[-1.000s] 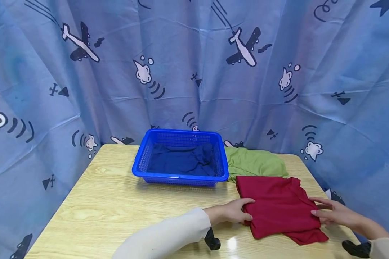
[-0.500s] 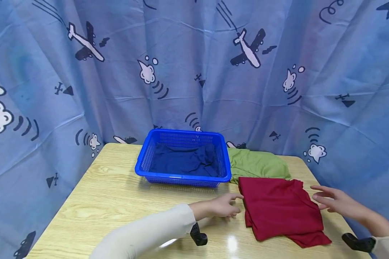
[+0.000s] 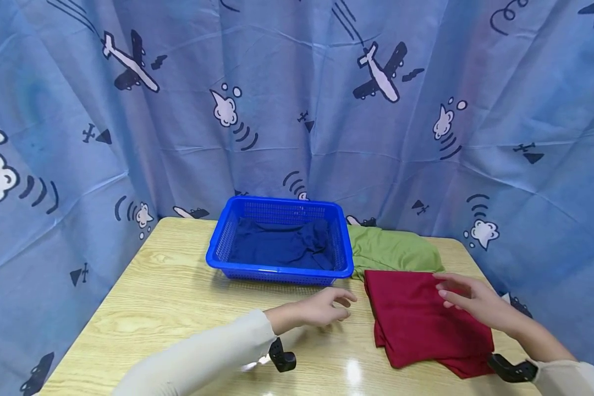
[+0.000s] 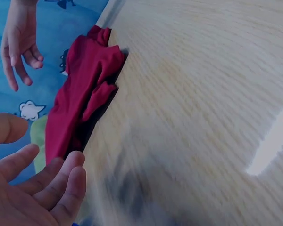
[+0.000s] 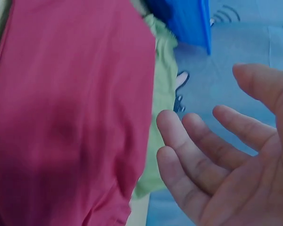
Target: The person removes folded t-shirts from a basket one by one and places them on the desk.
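Left hand [image 3: 323, 308] has moved away from the red cloth [image 3: 401, 324], toward the lower centre of the frame; right hand [image 3: 477, 301] has come over it. Both have fingers loosely spread, holding nothing, so the cloth lies released, seemingly folded, on the bench [image 3: 153, 313] at lower right.

The right wrist view's top edge cuts off the blue basket [image 5: 186, 22] (and the red cloth [image 5: 75, 94]).

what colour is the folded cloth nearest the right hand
The folded cloth is plain deep red, clearest in the head view.
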Demonstrator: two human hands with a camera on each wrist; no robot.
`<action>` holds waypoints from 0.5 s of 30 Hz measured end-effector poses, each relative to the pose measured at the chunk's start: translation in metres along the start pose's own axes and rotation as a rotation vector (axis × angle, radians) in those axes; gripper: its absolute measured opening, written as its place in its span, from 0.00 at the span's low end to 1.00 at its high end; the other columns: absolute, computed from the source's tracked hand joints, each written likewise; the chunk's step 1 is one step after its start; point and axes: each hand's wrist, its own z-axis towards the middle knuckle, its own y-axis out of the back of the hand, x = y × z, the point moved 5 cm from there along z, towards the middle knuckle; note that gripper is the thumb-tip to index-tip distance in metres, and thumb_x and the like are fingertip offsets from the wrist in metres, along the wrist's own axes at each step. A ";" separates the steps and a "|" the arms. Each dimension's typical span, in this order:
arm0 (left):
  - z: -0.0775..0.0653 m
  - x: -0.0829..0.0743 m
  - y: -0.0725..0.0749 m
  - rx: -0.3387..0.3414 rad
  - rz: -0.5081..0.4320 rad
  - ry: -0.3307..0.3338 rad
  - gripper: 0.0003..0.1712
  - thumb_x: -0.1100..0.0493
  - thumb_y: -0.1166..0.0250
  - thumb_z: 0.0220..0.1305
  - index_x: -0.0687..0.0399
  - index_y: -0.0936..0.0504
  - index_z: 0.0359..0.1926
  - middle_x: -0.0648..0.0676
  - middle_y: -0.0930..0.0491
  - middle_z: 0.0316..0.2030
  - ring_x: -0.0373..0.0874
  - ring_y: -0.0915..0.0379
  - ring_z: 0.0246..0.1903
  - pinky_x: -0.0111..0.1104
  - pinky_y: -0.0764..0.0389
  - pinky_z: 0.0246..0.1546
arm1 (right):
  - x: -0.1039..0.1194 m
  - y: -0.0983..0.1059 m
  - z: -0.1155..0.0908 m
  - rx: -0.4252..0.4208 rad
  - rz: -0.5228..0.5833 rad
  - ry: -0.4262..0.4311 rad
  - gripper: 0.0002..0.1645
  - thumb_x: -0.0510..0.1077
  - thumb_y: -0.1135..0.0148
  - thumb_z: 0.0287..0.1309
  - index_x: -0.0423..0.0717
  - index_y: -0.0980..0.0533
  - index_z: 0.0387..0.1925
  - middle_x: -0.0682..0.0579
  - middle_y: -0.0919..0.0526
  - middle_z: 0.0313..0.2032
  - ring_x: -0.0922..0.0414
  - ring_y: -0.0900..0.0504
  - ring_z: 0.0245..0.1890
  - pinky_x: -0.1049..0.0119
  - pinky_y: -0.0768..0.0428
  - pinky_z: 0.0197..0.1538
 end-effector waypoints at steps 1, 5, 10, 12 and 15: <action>-0.001 -0.001 0.002 0.005 -0.015 0.000 0.23 0.69 0.41 0.67 0.69 0.24 0.62 0.71 0.22 0.58 0.61 0.19 0.54 0.27 0.20 0.44 | 0.005 -0.001 0.002 -0.002 0.012 0.001 0.30 0.39 0.48 0.75 0.20 0.38 0.67 0.22 0.24 0.56 0.66 0.15 0.38 0.67 0.14 0.40; -0.007 -0.005 0.011 0.037 -0.028 -0.020 0.21 0.70 0.44 0.69 0.73 0.25 0.61 0.73 0.21 0.54 0.64 0.19 0.50 0.31 0.16 0.43 | 0.022 -0.008 0.012 -0.004 0.062 0.034 0.30 0.40 0.48 0.75 0.23 0.38 0.69 0.22 0.26 0.58 0.67 0.15 0.40 0.67 0.14 0.43; -0.019 -0.012 0.022 0.084 -0.011 -0.040 0.20 0.68 0.46 0.73 0.73 0.25 0.61 0.73 0.20 0.54 0.68 0.18 0.48 0.42 0.15 0.47 | 0.038 -0.022 0.026 -0.001 0.117 0.064 0.30 0.40 0.47 0.74 0.26 0.38 0.70 0.23 0.26 0.60 0.67 0.16 0.40 0.68 0.14 0.45; -0.023 -0.014 0.028 0.087 -0.003 -0.044 0.19 0.67 0.46 0.74 0.71 0.25 0.61 0.72 0.19 0.54 0.66 0.18 0.47 0.44 0.15 0.48 | 0.043 -0.026 0.030 -0.001 0.126 0.071 0.30 0.40 0.46 0.74 0.27 0.38 0.70 0.24 0.26 0.59 0.66 0.16 0.40 0.68 0.14 0.45; -0.026 -0.015 0.038 0.077 0.003 -0.045 0.19 0.65 0.46 0.75 0.69 0.24 0.61 0.69 0.18 0.52 0.61 0.17 0.45 0.42 0.16 0.47 | 0.052 -0.030 0.036 -0.002 0.121 0.085 0.30 0.40 0.45 0.73 0.28 0.37 0.70 0.25 0.24 0.59 0.66 0.16 0.40 0.69 0.15 0.46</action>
